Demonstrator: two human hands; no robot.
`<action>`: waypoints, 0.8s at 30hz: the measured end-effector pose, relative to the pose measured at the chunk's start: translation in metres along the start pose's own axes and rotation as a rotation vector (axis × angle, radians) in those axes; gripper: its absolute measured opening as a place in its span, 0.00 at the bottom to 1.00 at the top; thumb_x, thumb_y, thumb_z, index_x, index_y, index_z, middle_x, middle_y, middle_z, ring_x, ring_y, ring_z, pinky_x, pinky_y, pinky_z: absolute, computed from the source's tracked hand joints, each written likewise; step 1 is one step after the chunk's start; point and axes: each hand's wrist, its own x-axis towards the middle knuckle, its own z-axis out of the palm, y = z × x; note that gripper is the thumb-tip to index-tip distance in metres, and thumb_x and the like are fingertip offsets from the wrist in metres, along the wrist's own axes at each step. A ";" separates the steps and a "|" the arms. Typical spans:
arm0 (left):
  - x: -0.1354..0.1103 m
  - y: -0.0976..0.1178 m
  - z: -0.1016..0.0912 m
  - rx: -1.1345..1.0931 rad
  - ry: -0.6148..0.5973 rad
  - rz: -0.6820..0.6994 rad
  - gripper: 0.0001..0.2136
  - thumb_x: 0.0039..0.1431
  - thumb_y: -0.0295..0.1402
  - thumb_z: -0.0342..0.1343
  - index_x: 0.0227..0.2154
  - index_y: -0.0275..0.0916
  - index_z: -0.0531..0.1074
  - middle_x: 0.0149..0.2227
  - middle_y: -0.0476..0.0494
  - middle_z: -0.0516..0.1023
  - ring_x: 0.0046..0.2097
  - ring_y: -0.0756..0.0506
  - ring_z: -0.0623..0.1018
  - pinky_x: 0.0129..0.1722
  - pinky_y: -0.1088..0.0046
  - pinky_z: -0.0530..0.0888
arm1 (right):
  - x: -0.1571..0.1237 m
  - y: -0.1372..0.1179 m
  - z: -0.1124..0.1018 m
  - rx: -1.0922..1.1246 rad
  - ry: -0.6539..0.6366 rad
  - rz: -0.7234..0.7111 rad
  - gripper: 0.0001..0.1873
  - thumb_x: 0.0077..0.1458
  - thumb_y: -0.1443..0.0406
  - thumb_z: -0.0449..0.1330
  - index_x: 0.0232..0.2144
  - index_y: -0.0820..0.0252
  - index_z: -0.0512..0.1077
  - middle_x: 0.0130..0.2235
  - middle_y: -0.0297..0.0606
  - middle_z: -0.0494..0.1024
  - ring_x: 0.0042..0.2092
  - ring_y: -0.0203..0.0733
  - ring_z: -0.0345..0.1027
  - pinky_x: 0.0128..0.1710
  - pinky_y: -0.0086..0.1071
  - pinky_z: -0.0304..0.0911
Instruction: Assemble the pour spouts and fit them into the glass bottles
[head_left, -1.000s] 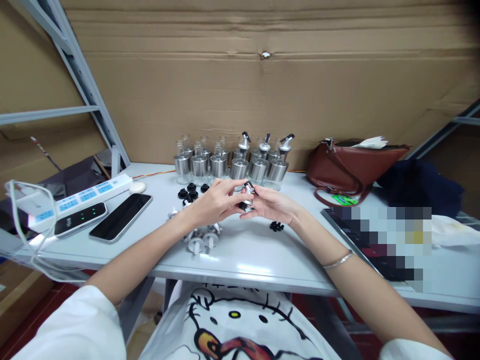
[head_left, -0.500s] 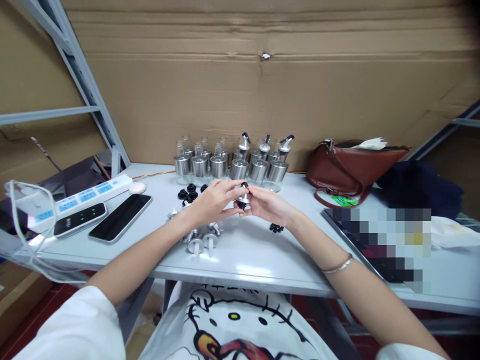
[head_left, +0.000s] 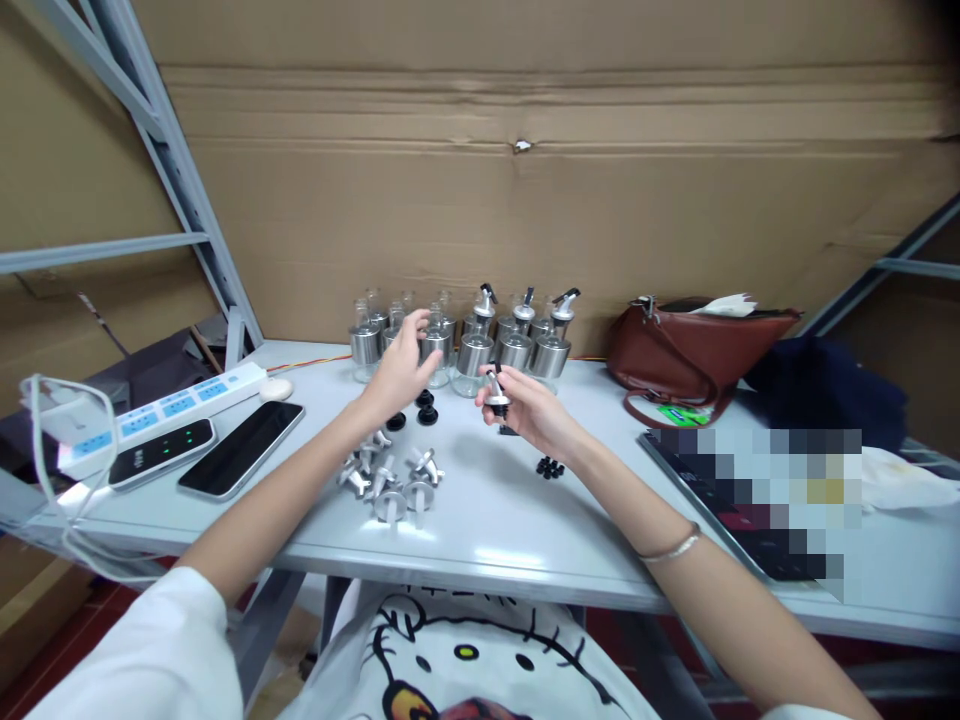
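Note:
My right hand (head_left: 529, 405) has its fingers closed on a metal pour spout (head_left: 496, 392) with a black base, held above the table. Reaching toward the bottles, my left hand (head_left: 405, 365) has its fingers apart and holds nothing; it hides part of the bottles behind it. Glass bottles (head_left: 476, 355) with steel sleeves stand in rows at the back, and three in view carry pour spouts with black flip caps (head_left: 524, 312). Several black stoppers (head_left: 427, 411) lie below my left hand. Nearer the front edge are loose metal spouts (head_left: 390, 505).
Small black parts (head_left: 550, 467) lie under my right wrist. At left are a power strip (head_left: 176, 405), a phone (head_left: 241, 450) and a small device (head_left: 161, 453). A brown handbag (head_left: 697, 345) and a partly blurred dark tablet-like object (head_left: 720, 500) are at right. Cardboard (head_left: 525, 220) closes the back.
My left hand has let go of the pour spout and moved left and up toward the bottles. My right hand keeps the spout in nearly the same place.

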 end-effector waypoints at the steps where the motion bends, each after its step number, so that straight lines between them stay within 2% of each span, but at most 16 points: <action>1: 0.010 -0.009 0.001 -0.019 -0.012 -0.029 0.26 0.57 0.31 0.50 0.57 0.37 0.50 0.55 0.30 0.65 0.52 0.41 0.72 0.50 0.59 0.70 | 0.000 -0.001 0.000 -0.010 0.010 -0.018 0.21 0.49 0.55 0.63 0.43 0.54 0.65 0.28 0.31 0.75 0.25 0.35 0.66 0.29 0.32 0.62; 3: 0.028 -0.024 0.004 -0.034 -0.044 -0.042 0.29 0.56 0.28 0.51 0.59 0.39 0.48 0.57 0.30 0.63 0.54 0.40 0.71 0.53 0.58 0.68 | 0.000 -0.002 0.001 -0.034 0.042 -0.065 0.23 0.49 0.54 0.62 0.46 0.50 0.62 0.27 0.28 0.74 0.23 0.34 0.64 0.27 0.31 0.60; 5: 0.042 -0.033 0.010 -0.017 -0.071 -0.035 0.29 0.55 0.27 0.52 0.59 0.39 0.49 0.58 0.31 0.62 0.56 0.39 0.69 0.55 0.56 0.67 | 0.002 -0.002 0.001 -0.056 0.102 -0.107 0.21 0.49 0.52 0.61 0.42 0.53 0.63 0.24 0.28 0.73 0.21 0.32 0.61 0.24 0.29 0.57; 11: 0.054 -0.037 0.032 0.040 -0.039 -0.106 0.19 0.54 0.23 0.52 0.50 0.33 0.58 0.50 0.30 0.69 0.52 0.40 0.71 0.53 0.56 0.68 | 0.008 -0.004 -0.009 -0.062 0.340 -0.132 0.24 0.47 0.44 0.58 0.29 0.59 0.66 0.16 0.28 0.67 0.14 0.27 0.46 0.17 0.27 0.40; 14: 0.056 -0.033 0.036 0.044 -0.004 -0.120 0.14 0.54 0.21 0.50 0.45 0.33 0.61 0.42 0.35 0.72 0.45 0.43 0.74 0.48 0.59 0.70 | 0.008 -0.006 -0.012 -0.095 0.391 -0.176 0.26 0.47 0.42 0.56 0.29 0.59 0.68 0.16 0.29 0.66 0.14 0.27 0.46 0.16 0.28 0.39; 17: 0.054 -0.026 0.031 0.043 0.042 -0.099 0.11 0.54 0.21 0.51 0.41 0.36 0.62 0.40 0.40 0.71 0.42 0.45 0.73 0.47 0.61 0.70 | 0.007 -0.007 -0.012 -0.132 0.429 -0.237 0.27 0.48 0.41 0.55 0.30 0.60 0.69 0.17 0.30 0.67 0.15 0.28 0.47 0.16 0.28 0.41; 21: 0.048 -0.007 0.016 -0.011 0.217 0.075 0.10 0.57 0.26 0.51 0.42 0.39 0.62 0.43 0.42 0.67 0.43 0.46 0.71 0.49 0.63 0.70 | 0.006 -0.009 -0.012 -0.171 0.406 -0.268 0.24 0.51 0.45 0.53 0.33 0.60 0.71 0.18 0.32 0.66 0.17 0.31 0.50 0.17 0.29 0.42; 24: 0.042 0.016 0.003 -0.129 0.309 0.175 0.10 0.61 0.28 0.48 0.46 0.42 0.60 0.44 0.43 0.63 0.44 0.47 0.72 0.49 0.65 0.71 | 0.006 -0.009 -0.012 -0.187 0.404 -0.326 0.20 0.51 0.50 0.54 0.38 0.58 0.70 0.20 0.33 0.67 0.22 0.36 0.56 0.19 0.30 0.45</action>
